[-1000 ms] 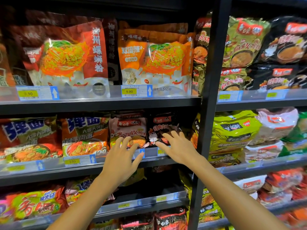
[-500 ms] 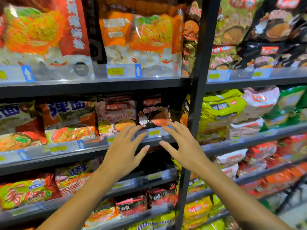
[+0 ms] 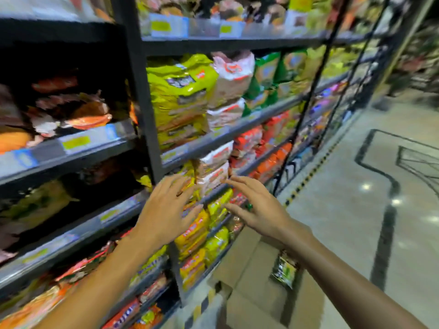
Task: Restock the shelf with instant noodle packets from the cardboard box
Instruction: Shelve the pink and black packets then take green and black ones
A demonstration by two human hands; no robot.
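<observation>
From the head camera, blurred by motion, both hands hang empty in front of the shelf (image 3: 223, 136): the left hand (image 3: 166, 214) and the right hand (image 3: 259, 207) each have their fingers (image 3: 180, 186) spread apart, holding nothing, palms toward the stacked packets. The cardboard box (image 3: 251, 281) sits on the floor (image 3: 356, 210) below and just beside the foot of the shelving, its flaps open, and one noodle packet (image 3: 285, 271) with a dark, shiny wrapper shows inside it under the right forearm. That packet is likely light and crinkly, with a slick film skin and a brittle noodle block inside, so it should be taken by its flat faces or along a sealed edge, gently, without squeezing the middle. Against the frame half a second ago, the view has swung right and downward: the orange and red packs on the left bay have slid to the edge, the yellow-green bags are now central, and the box and aisle floor have come into sight. The hands have dropped from the middle shelf rail toward the lower shelves, nearer the box.
</observation>
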